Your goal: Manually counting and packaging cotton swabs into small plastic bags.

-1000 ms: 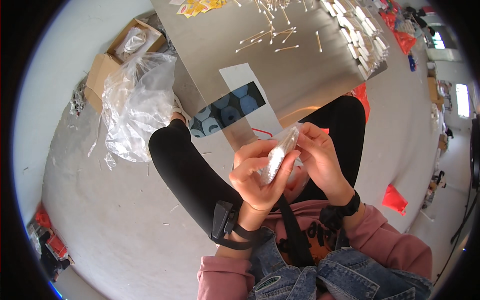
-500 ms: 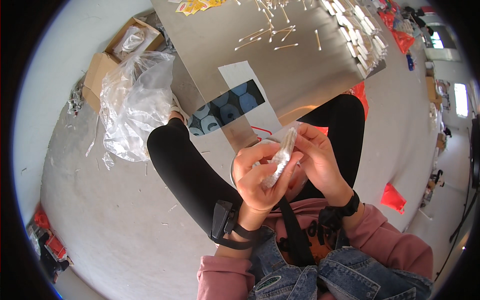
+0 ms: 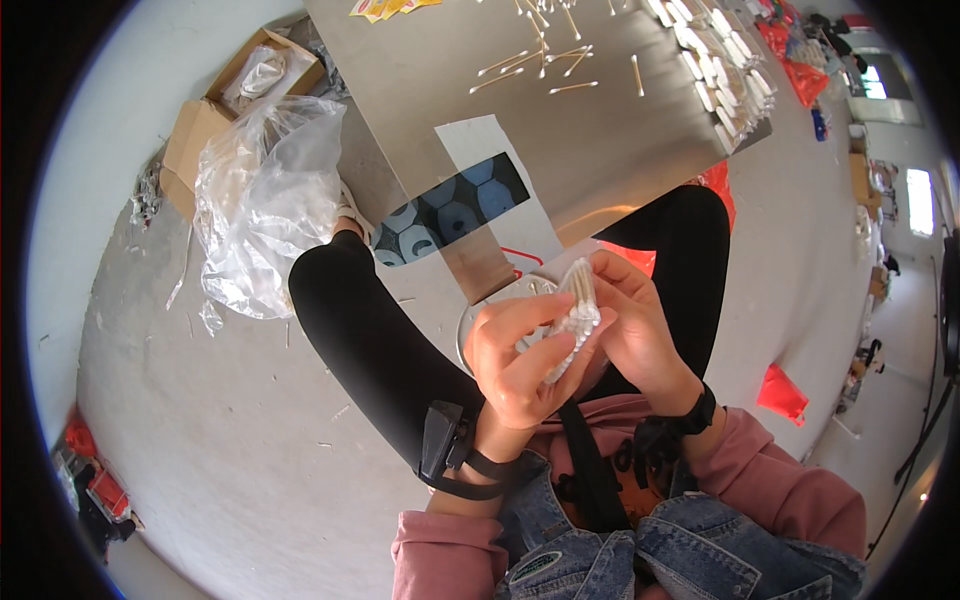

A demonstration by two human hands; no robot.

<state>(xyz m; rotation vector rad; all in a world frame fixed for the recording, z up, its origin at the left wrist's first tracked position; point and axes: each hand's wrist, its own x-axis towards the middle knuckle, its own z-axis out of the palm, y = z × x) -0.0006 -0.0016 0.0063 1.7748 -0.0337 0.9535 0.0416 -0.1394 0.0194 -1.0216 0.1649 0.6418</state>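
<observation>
Over my lap, both hands grip a small clear plastic bag of cotton swabs [image 3: 583, 292]. White cotton tips and pale sticks show through the film. My left hand [image 3: 515, 365] is closed round the lower left part of the bag, with thumb and fingers pinching its side. My right hand [image 3: 640, 330] pinches the bag's right side near its upper end. The fingers hide much of the bag. Below and behind my left hand, a round whitish container or stool top [image 3: 475, 320] partly shows.
Ahead stands a metal table [image 3: 400, 90] with loose cotton swabs [image 3: 575, 88], a pile of packed swabs [image 3: 715, 80] and yellow packets [image 3: 390, 8]. A patterned dark-blue sheet [image 3: 450, 212] hangs at its near edge. On the floor at left are a plastic bag [image 3: 265, 210] and a cardboard box [image 3: 190, 150].
The swab bag has turned in my fingers, so more white tips face up. Both hands stay close together, and the view has shifted slightly.
</observation>
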